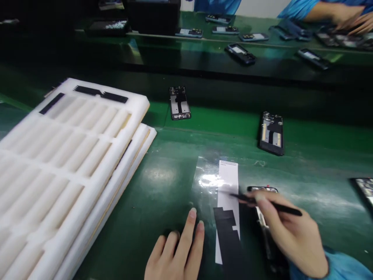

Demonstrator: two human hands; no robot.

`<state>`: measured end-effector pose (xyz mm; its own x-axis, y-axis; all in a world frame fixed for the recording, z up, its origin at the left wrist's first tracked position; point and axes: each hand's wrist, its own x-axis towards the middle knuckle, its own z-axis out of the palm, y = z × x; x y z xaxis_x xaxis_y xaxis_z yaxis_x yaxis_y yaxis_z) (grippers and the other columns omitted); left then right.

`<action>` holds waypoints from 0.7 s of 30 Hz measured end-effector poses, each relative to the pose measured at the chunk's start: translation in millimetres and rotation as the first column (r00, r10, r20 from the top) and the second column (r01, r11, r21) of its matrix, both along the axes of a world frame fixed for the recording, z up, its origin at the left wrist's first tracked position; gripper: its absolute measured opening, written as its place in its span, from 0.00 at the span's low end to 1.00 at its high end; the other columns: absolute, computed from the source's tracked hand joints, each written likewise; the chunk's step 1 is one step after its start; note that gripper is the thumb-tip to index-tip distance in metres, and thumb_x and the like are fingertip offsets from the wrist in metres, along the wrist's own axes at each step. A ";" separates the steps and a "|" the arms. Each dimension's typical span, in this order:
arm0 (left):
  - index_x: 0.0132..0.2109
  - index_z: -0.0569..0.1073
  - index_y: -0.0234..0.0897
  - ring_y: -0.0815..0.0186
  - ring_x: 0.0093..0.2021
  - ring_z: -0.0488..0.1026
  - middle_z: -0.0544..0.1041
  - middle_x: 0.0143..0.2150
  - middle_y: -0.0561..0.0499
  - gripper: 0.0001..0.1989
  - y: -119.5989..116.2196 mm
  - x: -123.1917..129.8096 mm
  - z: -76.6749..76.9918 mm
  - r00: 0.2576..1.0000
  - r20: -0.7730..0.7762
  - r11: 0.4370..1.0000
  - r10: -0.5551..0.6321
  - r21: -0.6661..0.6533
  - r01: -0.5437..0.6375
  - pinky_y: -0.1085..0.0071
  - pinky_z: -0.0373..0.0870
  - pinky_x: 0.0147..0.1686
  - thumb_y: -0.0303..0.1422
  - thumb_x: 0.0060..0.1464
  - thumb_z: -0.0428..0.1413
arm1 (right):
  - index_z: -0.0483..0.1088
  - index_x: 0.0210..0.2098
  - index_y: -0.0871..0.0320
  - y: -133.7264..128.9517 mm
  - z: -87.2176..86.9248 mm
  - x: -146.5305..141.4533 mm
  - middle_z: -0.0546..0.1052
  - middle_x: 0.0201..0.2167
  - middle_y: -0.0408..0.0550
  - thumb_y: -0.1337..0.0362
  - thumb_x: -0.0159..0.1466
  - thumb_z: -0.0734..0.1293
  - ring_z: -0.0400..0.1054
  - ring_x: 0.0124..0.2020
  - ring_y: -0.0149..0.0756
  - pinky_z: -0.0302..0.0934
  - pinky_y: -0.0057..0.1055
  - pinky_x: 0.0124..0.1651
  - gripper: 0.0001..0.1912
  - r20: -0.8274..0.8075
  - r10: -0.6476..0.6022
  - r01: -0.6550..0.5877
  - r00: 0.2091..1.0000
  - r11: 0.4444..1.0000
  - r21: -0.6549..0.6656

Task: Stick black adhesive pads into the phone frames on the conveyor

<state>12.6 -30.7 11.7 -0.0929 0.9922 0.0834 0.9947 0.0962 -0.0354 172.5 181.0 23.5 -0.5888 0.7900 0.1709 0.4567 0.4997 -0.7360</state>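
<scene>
My right hand (294, 233) grips a pair of black tweezers (282, 209), whose blurred tips point left over a white paper strip (229, 179) with small black marks along its top. A notched black sheet (227, 229) lies across the strip's lower part. Beneath my right hand is an opened phone (268, 241), partly hidden by it. My left hand (176, 252) rests on the green mat with fingers stretched out, just left of the black sheet, holding nothing. A shiny clear film (201, 171) lies beside the strip.
White foam trays (96, 163) with slots are stacked at left. Opened phone bodies stand further back, one (179, 103) at centre, another (272, 134) to the right. A third (365, 188) is cut off by the right edge. Several phones and a co-worker's hands (352, 17) are on the far shelf.
</scene>
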 end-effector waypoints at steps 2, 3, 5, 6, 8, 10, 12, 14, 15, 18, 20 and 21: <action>0.61 0.72 0.38 0.59 0.38 0.71 0.68 0.67 0.43 0.22 12.2 -2.4 0.4 1.000 0.011 1.000 -0.016 0.015 0.016 0.63 0.70 0.34 0.28 0.60 0.54 | 0.78 0.36 0.52 19.8 0.7 2.6 0.85 0.32 0.45 0.56 0.70 0.65 0.81 0.32 0.37 0.75 0.25 0.36 0.12 0.006 -0.107 0.107 0.994 0.994 -0.024; 0.62 0.72 0.38 0.60 0.38 0.71 0.68 0.68 0.43 0.22 19.3 -4.2 0.7 0.999 0.009 0.999 -0.033 0.027 0.033 0.63 0.70 0.34 0.27 0.61 0.53 | 0.78 0.35 0.53 29.4 0.3 1.5 0.85 0.31 0.46 0.55 0.70 0.65 0.81 0.31 0.38 0.75 0.26 0.35 0.13 -0.014 -0.137 0.136 0.990 0.989 -0.066; 0.62 0.71 0.37 0.60 0.39 0.71 0.67 0.68 0.44 0.23 34.7 -8.9 1.6 0.997 -0.005 0.997 -0.074 0.038 0.074 0.63 0.71 0.35 0.26 0.61 0.50 | 0.77 0.35 0.55 46.5 -3.3 -4.9 0.84 0.29 0.48 0.51 0.70 0.65 0.80 0.30 0.38 0.75 0.29 0.35 0.16 -0.085 -0.152 0.134 0.985 0.974 -0.184; 0.63 0.70 0.38 0.60 0.39 0.72 0.67 0.69 0.44 0.24 42.6 -11.4 2.3 0.996 -0.017 0.996 -0.086 0.036 0.087 0.63 0.72 0.36 0.24 0.60 0.49 | 0.77 0.35 0.56 53.7 -6.5 -9.4 0.84 0.29 0.49 0.50 0.69 0.65 0.80 0.30 0.39 0.75 0.30 0.35 0.17 -0.124 -0.146 0.113 0.981 0.963 -0.244; 0.63 0.70 0.38 0.61 0.40 0.72 0.66 0.69 0.45 0.27 57.6 -16.0 4.2 0.995 -0.039 0.996 -0.091 0.020 0.092 0.63 0.73 0.37 0.21 0.58 0.48 | 0.77 0.36 0.58 65.2 -14.8 -18.6 0.84 0.28 0.50 0.48 0.69 0.66 0.79 0.28 0.38 0.75 0.32 0.35 0.19 -0.185 -0.126 0.061 0.975 0.945 -0.321; 0.62 0.71 0.38 0.61 0.38 0.73 0.68 0.68 0.46 0.29 70.4 -19.7 5.6 0.995 -0.050 0.996 -0.090 0.022 0.091 0.64 0.74 0.35 0.19 0.55 0.48 | 0.77 0.36 0.59 72.5 -23.1 -25.9 0.84 0.28 0.51 0.48 0.69 0.66 0.78 0.27 0.38 0.74 0.32 0.34 0.20 -0.208 -0.103 0.024 0.973 0.936 -0.351; 0.60 0.73 0.38 0.61 0.37 0.73 0.71 0.66 0.46 0.28 79.8 -22.5 5.6 0.995 -0.044 0.995 -0.085 0.044 0.087 0.64 0.74 0.33 0.18 0.54 0.48 | 0.76 0.35 0.59 75.6 -28.6 -29.9 0.83 0.27 0.51 0.47 0.69 0.65 0.78 0.27 0.38 0.74 0.32 0.33 0.20 -0.216 -0.079 -0.003 0.973 0.935 -0.354; 0.59 0.74 0.38 0.60 0.37 0.74 0.72 0.65 0.47 0.28 85.2 -25.2 4.3 0.997 -0.030 0.996 -0.074 0.055 0.076 0.63 0.75 0.33 0.18 0.53 0.48 | 0.76 0.35 0.58 74.0 -29.9 -30.9 0.83 0.26 0.50 0.48 0.69 0.65 0.78 0.27 0.38 0.74 0.32 0.33 0.20 -0.221 -0.055 -0.030 0.974 0.930 -0.366; 0.59 0.74 0.38 0.60 0.38 0.74 0.72 0.65 0.47 0.29 86.6 -26.7 3.4 0.997 -0.026 0.996 -0.067 0.053 0.068 0.63 0.76 0.34 0.18 0.53 0.47 | 0.77 0.35 0.58 71.7 -28.8 -30.6 0.83 0.27 0.50 0.48 0.69 0.65 0.77 0.27 0.38 0.74 0.31 0.33 0.20 -0.221 -0.043 -0.044 0.974 0.927 -0.373; 0.60 0.73 0.37 0.61 0.37 0.74 0.72 0.65 0.46 0.32 87.2 -32.3 1.3 0.999 -0.029 0.998 -0.043 0.036 0.044 0.63 0.75 0.34 0.15 0.51 0.46 | 0.78 0.35 0.57 63.2 -21.4 -28.3 0.83 0.29 0.49 0.51 0.70 0.65 0.77 0.29 0.37 0.74 0.29 0.34 0.17 -0.195 -0.003 -0.071 0.981 0.926 -0.371; 0.61 0.73 0.37 0.61 0.37 0.74 0.72 0.65 0.45 0.33 85.4 -36.8 0.3 0.999 -0.035 0.999 -0.030 0.030 0.031 0.64 0.75 0.33 0.13 0.51 0.46 | 0.78 0.35 0.57 61.4 -16.9 -26.4 0.83 0.30 0.49 0.52 0.70 0.65 0.78 0.30 0.37 0.74 0.29 0.35 0.17 -0.163 0.017 -0.074 0.987 0.933 -0.353; 0.61 0.72 0.37 0.61 0.37 0.74 0.72 0.65 0.45 0.33 83.8 -39.2 -0.1 0.999 -0.034 0.999 -0.030 0.030 0.031 0.64 0.74 0.33 0.12 0.51 0.45 | 0.78 0.34 0.57 63.1 -16.2 -25.4 0.83 0.31 0.49 0.52 0.70 0.65 0.78 0.30 0.37 0.74 0.30 0.36 0.17 -0.151 0.011 -0.065 0.988 0.933 -0.354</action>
<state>-26.6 53.1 11.5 -0.0590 0.9915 0.1160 0.9955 0.0670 -0.0666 147.1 244.1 7.2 -0.6098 0.7919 -0.0324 0.3179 0.2069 -0.9253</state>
